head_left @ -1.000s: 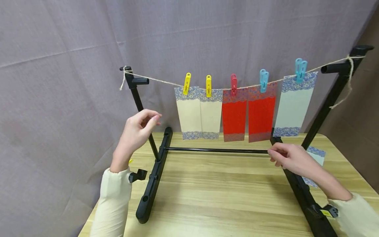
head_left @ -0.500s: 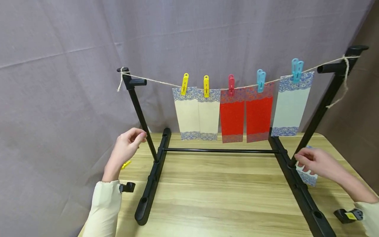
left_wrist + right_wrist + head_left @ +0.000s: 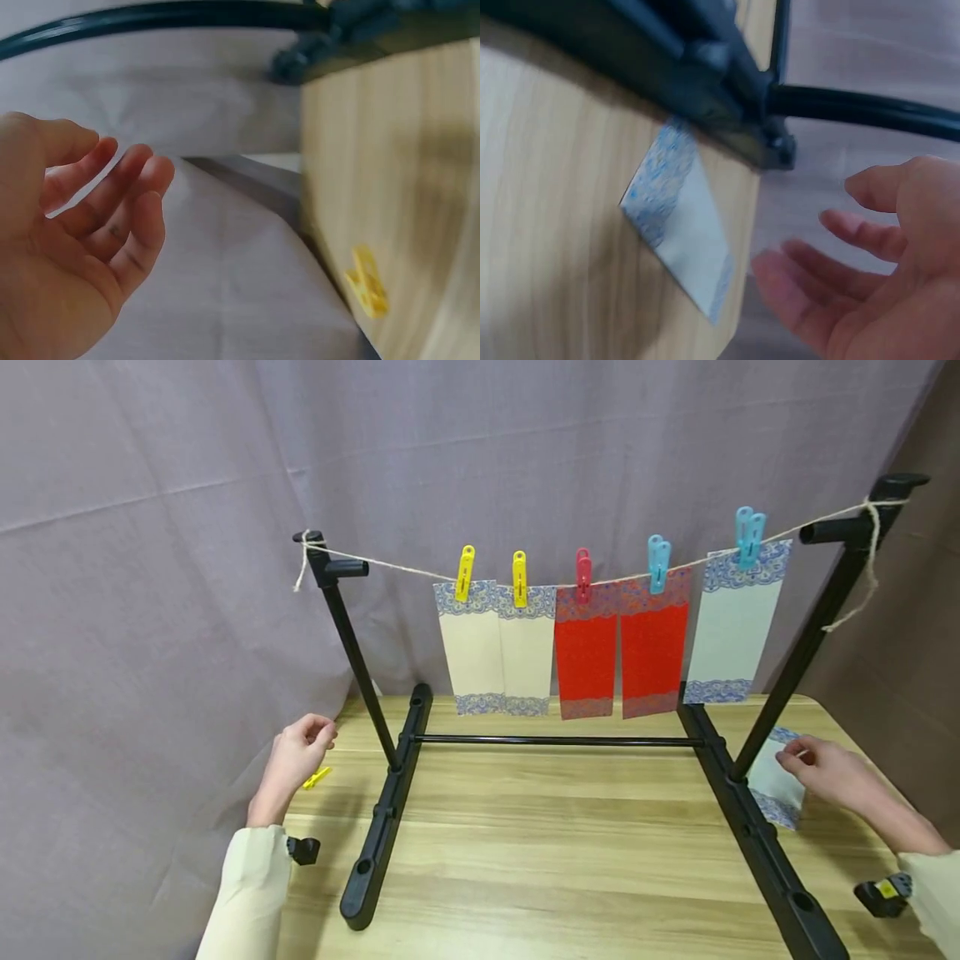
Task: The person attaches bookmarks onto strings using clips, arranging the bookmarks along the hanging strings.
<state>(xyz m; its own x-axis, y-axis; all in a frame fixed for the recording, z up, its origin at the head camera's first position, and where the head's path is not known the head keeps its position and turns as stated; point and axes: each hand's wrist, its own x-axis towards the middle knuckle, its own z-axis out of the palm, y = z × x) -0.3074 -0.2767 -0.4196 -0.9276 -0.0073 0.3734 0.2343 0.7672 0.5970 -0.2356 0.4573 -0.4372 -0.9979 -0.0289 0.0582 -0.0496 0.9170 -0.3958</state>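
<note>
My left hand (image 3: 295,760) hovers over the table's left edge with loosely curled fingers and nothing in them. Just beyond it lies a yellow clothespin (image 3: 367,282) on the wood. On the right, my right hand (image 3: 832,772) hangs above a pale blue card (image 3: 694,221) with patterned ends, which lies flat beside the rack's foot; the fingers are relaxed and hold nothing. Cards hang from a string (image 3: 405,566): two cream cards (image 3: 472,647) on yellow clothespins, two red cards (image 3: 585,664) on a red and a blue clothespin, and one pale blue card (image 3: 735,627) on blue clothespins (image 3: 750,537).
A black rack spans the table, with a left post (image 3: 352,652), a right post (image 3: 798,660), long feet (image 3: 382,827) and a low crossbar (image 3: 555,741). Grey cloth (image 3: 187,610) hangs behind and to the left of the wooden table (image 3: 570,860).
Both hands have moved down and outward, the left toward the yellow clothespin, the right past the right post to the loose pale blue card. The hanging cards stay on the string.
</note>
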